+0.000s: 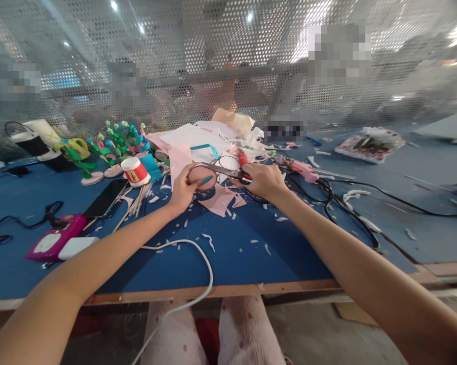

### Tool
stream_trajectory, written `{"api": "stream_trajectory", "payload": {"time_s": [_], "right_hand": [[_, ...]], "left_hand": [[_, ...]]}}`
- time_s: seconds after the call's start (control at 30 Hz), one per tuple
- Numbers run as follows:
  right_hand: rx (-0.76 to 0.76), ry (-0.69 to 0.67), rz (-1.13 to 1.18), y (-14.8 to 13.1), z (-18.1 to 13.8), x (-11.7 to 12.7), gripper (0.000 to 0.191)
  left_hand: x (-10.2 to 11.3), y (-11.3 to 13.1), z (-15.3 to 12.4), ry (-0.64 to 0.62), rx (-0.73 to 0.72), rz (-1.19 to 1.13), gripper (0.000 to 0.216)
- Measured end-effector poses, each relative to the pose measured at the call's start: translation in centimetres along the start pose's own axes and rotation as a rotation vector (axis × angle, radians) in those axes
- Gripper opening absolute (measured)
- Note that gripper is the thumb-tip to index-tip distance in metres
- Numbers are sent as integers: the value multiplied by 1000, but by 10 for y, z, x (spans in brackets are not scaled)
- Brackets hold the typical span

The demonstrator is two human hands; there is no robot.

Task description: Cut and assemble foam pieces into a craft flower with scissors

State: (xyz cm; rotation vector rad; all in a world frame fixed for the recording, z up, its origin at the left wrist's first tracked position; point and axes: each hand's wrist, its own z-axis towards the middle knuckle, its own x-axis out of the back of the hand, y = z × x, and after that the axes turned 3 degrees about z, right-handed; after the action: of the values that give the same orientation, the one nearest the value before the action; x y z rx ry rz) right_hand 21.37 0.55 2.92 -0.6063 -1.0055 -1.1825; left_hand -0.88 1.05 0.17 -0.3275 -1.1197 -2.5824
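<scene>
In my left hand (183, 188) is a round pink disc (202, 175) with a dark rim, pinched between thumb and fingers. My right hand (265, 178) is closed around the handles of a pair of scissors (228, 171). The blades point left and lie along the disc's upper edge; whether they are cutting into it I cannot tell. Beneath the hands, pink paper scraps (221, 199) and small white clippings lie on the blue tabletop (243, 263). Behind the disc is a heap of white and pink paper sheets (190, 137).
On the left stand paper plants on pink round bases (92, 178), a paper cup (136, 171), thin wooden sticks (139, 200), a phone (106, 197) and a magenta power strip (57, 237). At right lie a pink glue gun (304, 170), black cables and a plastic packet (369, 146). A white cable (209, 268) crosses the front edge.
</scene>
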Motion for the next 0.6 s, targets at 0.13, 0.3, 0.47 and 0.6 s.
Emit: {"api": "stream_trajectory", "payload": {"time_s": [0.13, 0.3, 0.47, 0.6], "right_hand": [[-2, -12, 17, -1, 0, -1, 51], [-15, -37, 3, -4, 3, -5, 54], [-22, -83, -2, -5, 6, -2, 55], [5, -119, -1, -3, 5, -2, 56]], "left_hand": [[0, -4, 0, -28, 14, -47, 38], [-1, -12, 0, 7, 124, -97, 42], [-1, -12, 2, 11, 140, -134, 36], [0, -9, 4, 0, 77, -135, 38]]}}
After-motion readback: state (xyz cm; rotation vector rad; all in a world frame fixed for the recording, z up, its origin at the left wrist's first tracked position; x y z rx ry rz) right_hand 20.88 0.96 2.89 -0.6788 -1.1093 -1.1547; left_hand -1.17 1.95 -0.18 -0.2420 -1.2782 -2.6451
